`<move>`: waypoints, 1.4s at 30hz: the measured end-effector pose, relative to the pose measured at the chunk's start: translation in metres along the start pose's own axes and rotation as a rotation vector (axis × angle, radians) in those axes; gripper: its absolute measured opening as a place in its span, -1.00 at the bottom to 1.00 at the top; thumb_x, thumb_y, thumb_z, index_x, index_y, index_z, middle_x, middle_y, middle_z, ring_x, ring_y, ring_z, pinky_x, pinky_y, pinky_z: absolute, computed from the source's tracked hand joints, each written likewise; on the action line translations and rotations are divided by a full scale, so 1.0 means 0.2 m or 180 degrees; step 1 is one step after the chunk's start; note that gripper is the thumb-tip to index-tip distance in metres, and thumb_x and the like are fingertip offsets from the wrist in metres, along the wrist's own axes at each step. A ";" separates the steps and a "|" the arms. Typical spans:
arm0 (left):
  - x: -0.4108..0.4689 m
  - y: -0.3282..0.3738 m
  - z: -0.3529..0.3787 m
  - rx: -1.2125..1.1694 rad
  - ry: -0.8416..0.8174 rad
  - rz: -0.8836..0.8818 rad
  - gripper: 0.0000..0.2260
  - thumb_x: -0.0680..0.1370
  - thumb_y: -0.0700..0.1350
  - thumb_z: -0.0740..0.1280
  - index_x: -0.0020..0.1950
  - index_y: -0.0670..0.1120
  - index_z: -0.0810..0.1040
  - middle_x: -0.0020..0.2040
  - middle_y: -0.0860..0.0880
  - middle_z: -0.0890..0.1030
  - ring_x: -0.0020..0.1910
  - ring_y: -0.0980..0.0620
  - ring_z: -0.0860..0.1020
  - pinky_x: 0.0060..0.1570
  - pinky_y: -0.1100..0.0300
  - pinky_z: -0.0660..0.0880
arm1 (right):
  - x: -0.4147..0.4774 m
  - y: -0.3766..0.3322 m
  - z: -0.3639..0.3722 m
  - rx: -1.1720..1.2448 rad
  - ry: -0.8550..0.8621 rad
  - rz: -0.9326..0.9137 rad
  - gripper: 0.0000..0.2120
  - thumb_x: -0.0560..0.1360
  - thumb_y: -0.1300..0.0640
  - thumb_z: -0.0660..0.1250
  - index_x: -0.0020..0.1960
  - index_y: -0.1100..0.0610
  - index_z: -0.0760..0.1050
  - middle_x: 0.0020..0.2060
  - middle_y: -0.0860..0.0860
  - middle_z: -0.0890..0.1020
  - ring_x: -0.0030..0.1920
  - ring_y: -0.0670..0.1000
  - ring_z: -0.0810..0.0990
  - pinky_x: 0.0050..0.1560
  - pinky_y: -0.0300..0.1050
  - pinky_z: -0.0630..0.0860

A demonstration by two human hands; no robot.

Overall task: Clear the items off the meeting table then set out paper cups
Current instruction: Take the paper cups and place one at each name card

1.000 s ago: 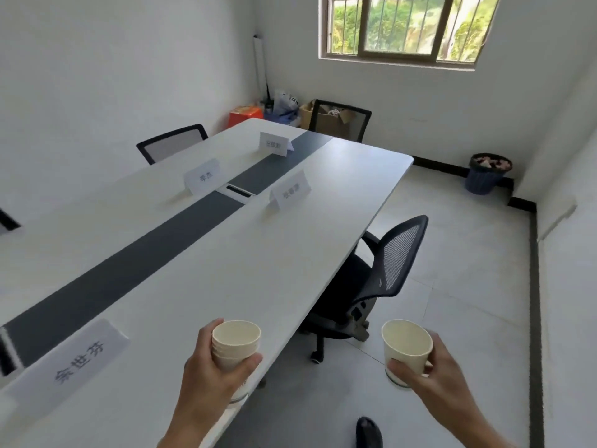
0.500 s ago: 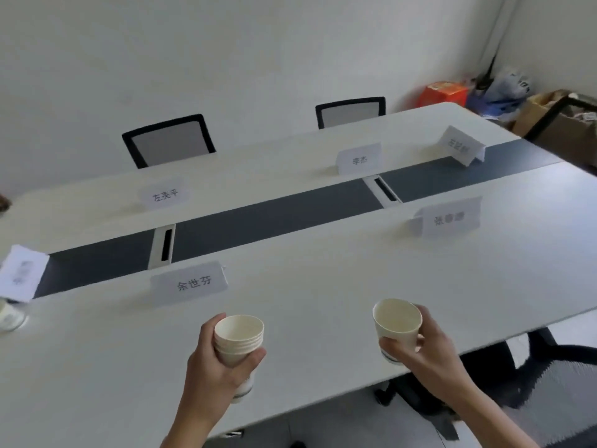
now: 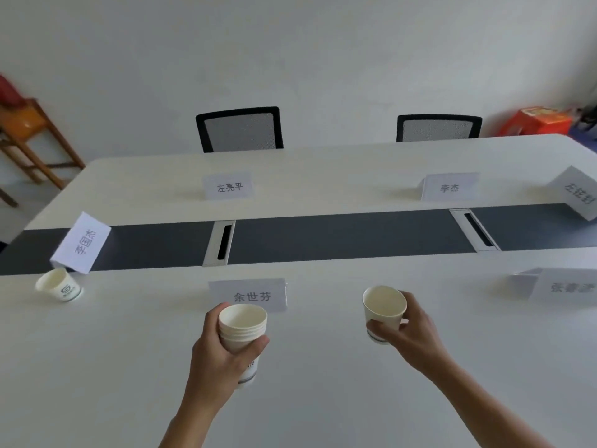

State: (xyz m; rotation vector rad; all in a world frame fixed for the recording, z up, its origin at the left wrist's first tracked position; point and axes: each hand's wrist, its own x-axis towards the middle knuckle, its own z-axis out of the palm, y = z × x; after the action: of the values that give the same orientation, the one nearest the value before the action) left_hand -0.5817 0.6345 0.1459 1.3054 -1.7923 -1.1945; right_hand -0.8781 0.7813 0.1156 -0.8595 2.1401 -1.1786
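Observation:
My left hand [image 3: 223,354] grips a stack of white paper cups [image 3: 243,328] above the near half of the white meeting table [image 3: 323,367]. A single paper cup [image 3: 383,310] is held in my right hand [image 3: 408,331], a little above the table to the right of the nearest name card [image 3: 248,295]. One paper cup [image 3: 59,285] stands on the table at the far left, beside a tilted name card [image 3: 82,242].
Several more name cards stand along the table, including two on the far side [image 3: 228,186] [image 3: 449,187]. A dark strip [image 3: 339,236] with two cable slots runs down the middle. Two mesh chairs [image 3: 240,129] [image 3: 438,128] sit behind the table. A wooden stool [image 3: 32,140] is far left.
My view has swung left, from the table's end and the floor to facing across it. Both hands still hold their cups and have come over the table.

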 end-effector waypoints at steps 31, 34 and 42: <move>0.41 -0.17 -0.14 0.0295 -0.0481 -0.0161 -0.38 0.19 0.08 0.62 0.13 0.24 0.38 0.01 0.35 0.57 -0.02 0.29 0.56 -0.22 0.50 0.46 | 0.58 0.05 0.60 -0.0602 0.0094 0.0633 -0.34 0.40 0.06 0.50 0.42 0.03 0.30 0.19 0.05 0.58 0.14 0.03 0.56 0.10 -0.05 0.52; 0.40 -0.08 -0.04 0.0260 -0.0714 0.0111 -0.42 0.22 0.05 0.62 0.11 0.23 0.40 0.00 0.31 0.59 -0.04 0.23 0.57 -0.27 0.49 0.47 | 0.39 0.00 0.42 -0.0435 0.0242 0.0542 -0.65 0.43 0.10 0.46 0.20 0.07 0.55 -0.08 -0.10 0.68 -0.07 -0.15 0.63 -0.06 -0.24 0.51; 0.17 0.14 0.29 0.0084 -0.1556 0.0699 -0.40 0.20 0.13 0.58 0.16 0.19 0.42 0.02 0.22 0.61 -0.03 0.18 0.58 -0.26 0.39 0.53 | -0.33 -0.05 0.05 0.0190 0.0738 0.0446 -0.85 0.44 0.13 0.45 -0.13 -0.14 0.61 -0.27 -0.17 0.71 -0.26 -0.15 0.68 -0.25 -0.36 0.55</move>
State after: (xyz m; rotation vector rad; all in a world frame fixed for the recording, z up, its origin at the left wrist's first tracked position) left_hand -0.6537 0.6235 0.1459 0.8423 -2.2294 -1.4523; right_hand -0.8270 0.8212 0.1296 -0.5594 2.2932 -1.3157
